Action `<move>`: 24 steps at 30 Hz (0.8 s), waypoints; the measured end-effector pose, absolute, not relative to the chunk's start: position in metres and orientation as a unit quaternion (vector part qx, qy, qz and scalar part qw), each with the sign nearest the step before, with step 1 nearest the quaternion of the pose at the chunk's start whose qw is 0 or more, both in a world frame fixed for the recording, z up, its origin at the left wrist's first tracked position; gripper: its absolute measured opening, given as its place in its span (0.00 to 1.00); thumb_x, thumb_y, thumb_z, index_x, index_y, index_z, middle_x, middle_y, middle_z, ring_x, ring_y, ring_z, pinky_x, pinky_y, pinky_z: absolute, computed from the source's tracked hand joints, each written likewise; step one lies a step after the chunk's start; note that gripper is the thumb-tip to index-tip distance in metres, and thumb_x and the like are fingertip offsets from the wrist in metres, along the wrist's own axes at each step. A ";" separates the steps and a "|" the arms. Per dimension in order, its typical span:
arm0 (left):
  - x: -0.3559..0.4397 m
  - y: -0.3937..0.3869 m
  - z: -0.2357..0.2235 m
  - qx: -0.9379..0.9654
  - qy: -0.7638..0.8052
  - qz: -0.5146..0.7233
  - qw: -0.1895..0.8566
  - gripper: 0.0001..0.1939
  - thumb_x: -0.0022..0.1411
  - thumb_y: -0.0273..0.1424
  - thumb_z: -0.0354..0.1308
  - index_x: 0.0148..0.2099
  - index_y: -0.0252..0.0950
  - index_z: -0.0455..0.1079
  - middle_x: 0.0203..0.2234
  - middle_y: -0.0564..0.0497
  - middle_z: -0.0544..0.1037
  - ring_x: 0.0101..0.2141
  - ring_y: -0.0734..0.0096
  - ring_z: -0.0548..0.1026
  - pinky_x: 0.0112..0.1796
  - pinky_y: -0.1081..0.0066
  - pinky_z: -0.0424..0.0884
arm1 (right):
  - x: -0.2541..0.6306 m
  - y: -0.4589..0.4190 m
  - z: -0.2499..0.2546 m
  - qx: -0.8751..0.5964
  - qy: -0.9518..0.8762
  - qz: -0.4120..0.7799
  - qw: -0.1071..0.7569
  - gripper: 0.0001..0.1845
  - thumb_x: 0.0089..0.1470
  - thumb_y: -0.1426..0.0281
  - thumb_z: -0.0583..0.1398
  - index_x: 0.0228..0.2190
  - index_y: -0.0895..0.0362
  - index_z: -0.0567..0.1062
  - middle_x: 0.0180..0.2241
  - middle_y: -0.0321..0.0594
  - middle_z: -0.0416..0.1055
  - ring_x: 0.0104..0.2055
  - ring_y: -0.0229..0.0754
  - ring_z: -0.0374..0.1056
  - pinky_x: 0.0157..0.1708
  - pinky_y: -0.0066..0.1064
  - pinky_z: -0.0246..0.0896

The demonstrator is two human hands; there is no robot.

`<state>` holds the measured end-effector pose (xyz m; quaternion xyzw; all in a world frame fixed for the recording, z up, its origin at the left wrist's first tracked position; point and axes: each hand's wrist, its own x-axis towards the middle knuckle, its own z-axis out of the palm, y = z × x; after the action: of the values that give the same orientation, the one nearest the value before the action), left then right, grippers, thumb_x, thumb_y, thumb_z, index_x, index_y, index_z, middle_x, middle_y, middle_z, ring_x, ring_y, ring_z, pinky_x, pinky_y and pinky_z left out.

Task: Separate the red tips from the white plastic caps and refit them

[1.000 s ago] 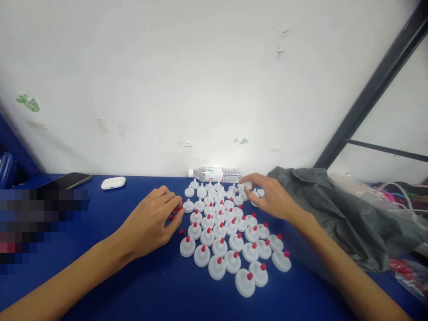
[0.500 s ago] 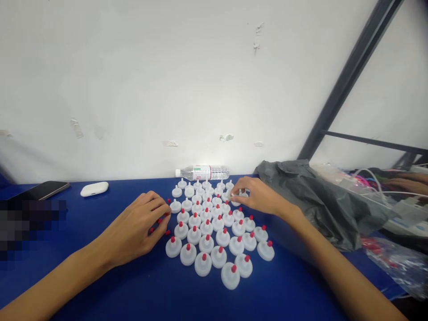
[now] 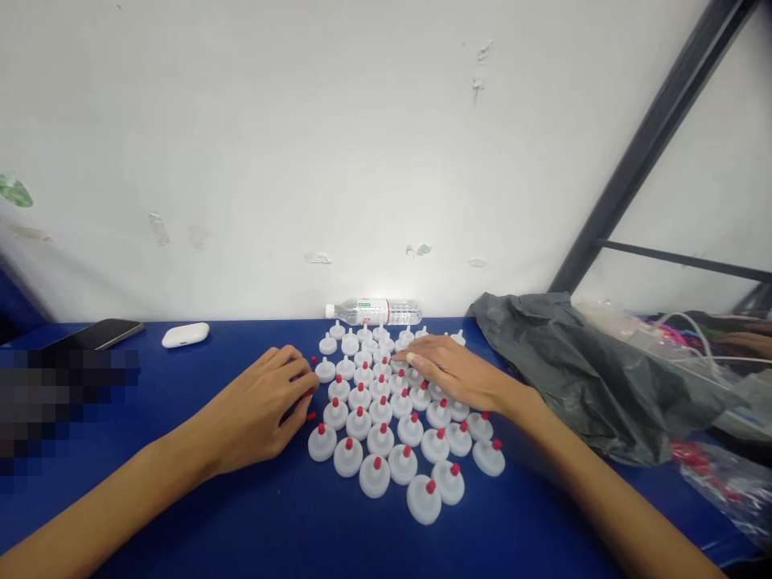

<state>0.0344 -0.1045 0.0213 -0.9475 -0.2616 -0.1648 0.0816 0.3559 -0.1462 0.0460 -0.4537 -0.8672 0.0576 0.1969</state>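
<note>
Many white round lids [image 3: 375,478] with upright spouts stand close together on the blue table; those nearer me carry small red caps [image 3: 377,463]. At the group's left edge is my left hand [image 3: 265,406], its fingers curled and closed on a red cap [image 3: 309,392], partly hidden by the fingers. Loose red caps [image 3: 311,416] lie beside it. Over the right rear of the group, my right hand [image 3: 449,368] reaches palm down, fingers stretched out and low over the spouts. It covers several lids. Lids in the back rows, such as one white lid [image 3: 326,370], have bare spouts.
A clear plastic bottle [image 3: 374,311] lies against the wall behind the lids. On the left are a white earbud case [image 3: 186,334] and a dark phone [image 3: 100,334]. A grey plastic bag [image 3: 560,362] and a clear bag with red pieces [image 3: 717,482] lie at right.
My right hand has gone from a pinch at a rear lid to stretched fingers, moving slightly left over the lids. My left hand stays at the loose caps. The view has shifted a little.
</note>
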 end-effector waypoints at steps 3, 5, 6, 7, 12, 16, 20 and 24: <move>0.034 -0.104 0.022 -0.947 -0.267 -0.160 0.080 0.11 0.68 0.28 0.48 0.44 0.37 0.72 0.38 0.46 0.76 0.43 0.57 0.69 0.43 0.58 0.65 | 0.357 -0.146 0.044 -0.456 -0.866 0.052 0.196 0.30 0.72 0.57 0.41 0.46 0.53 0.80 0.49 0.41 0.79 0.56 0.51 0.71 0.59 0.46 0.59; 0.034 -0.103 0.023 -0.944 -0.271 -0.167 0.084 0.11 0.68 0.28 0.49 0.45 0.37 0.72 0.39 0.46 0.77 0.43 0.57 0.69 0.43 0.58 0.65 | 0.358 -0.145 0.043 -0.470 -0.852 0.023 0.230 0.26 0.71 0.55 0.46 0.47 0.51 0.80 0.49 0.40 0.79 0.56 0.51 0.70 0.59 0.47 0.59; 0.033 -0.103 0.023 -0.942 -0.273 -0.173 0.088 0.11 0.68 0.28 0.49 0.45 0.37 0.72 0.39 0.46 0.77 0.43 0.57 0.69 0.43 0.58 0.65 | 0.357 -0.145 0.043 -0.479 -0.840 0.002 0.253 0.23 0.69 0.54 0.50 0.47 0.51 0.79 0.49 0.40 0.79 0.55 0.52 0.71 0.58 0.47 0.59; 0.033 -0.103 0.024 -0.939 -0.275 -0.181 0.095 0.11 0.68 0.28 0.49 0.46 0.36 0.73 0.39 0.46 0.77 0.43 0.57 0.69 0.43 0.58 0.65 | 0.356 -0.145 0.044 -0.488 -0.828 -0.021 0.276 0.21 0.66 0.53 0.54 0.46 0.51 0.79 0.48 0.40 0.79 0.54 0.52 0.71 0.57 0.47 0.60; 0.034 -0.107 0.028 -0.924 -0.266 -0.244 0.129 0.12 0.69 0.26 0.48 0.45 0.34 0.72 0.36 0.45 0.77 0.40 0.60 0.69 0.41 0.58 0.65 | 0.338 -0.153 0.047 -0.457 -0.826 -0.061 0.323 0.09 0.67 0.64 0.56 0.46 0.53 0.73 0.46 0.42 0.77 0.45 0.46 0.74 0.45 0.40 0.69; 0.039 -0.113 0.031 -0.906 -0.232 -0.307 0.174 0.11 0.69 0.27 0.51 0.51 0.33 0.69 0.37 0.46 0.77 0.41 0.60 0.70 0.42 0.60 0.65 | 0.319 -0.163 0.048 -0.385 -0.868 -0.103 0.296 0.13 0.67 0.72 0.55 0.52 0.53 0.67 0.47 0.44 0.76 0.50 0.48 0.72 0.48 0.44 0.70; 0.047 -0.123 0.031 -0.908 -0.186 -0.312 0.209 0.12 0.69 0.33 0.57 0.53 0.35 0.66 0.35 0.47 0.77 0.40 0.60 0.70 0.41 0.61 0.65 | 0.299 -0.173 0.046 -0.298 -0.898 -0.151 0.286 0.21 0.63 0.81 0.55 0.55 0.54 0.63 0.50 0.45 0.75 0.54 0.45 0.70 0.53 0.43 0.69; 0.052 -0.132 0.029 -0.915 -0.159 -0.306 0.209 0.04 0.70 0.30 0.54 0.46 0.36 0.65 0.32 0.48 0.75 0.38 0.61 0.69 0.39 0.61 0.64 | 0.284 -0.184 0.046 -0.262 -0.901 -0.173 0.300 0.24 0.62 0.84 0.53 0.55 0.53 0.64 0.51 0.44 0.75 0.52 0.42 0.71 0.54 0.39 0.69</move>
<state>0.0524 -0.1317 0.0291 -0.9152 -0.1589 -0.3062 0.2085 0.2845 -0.1836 0.0455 -0.2622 -0.9005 -0.1735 0.3004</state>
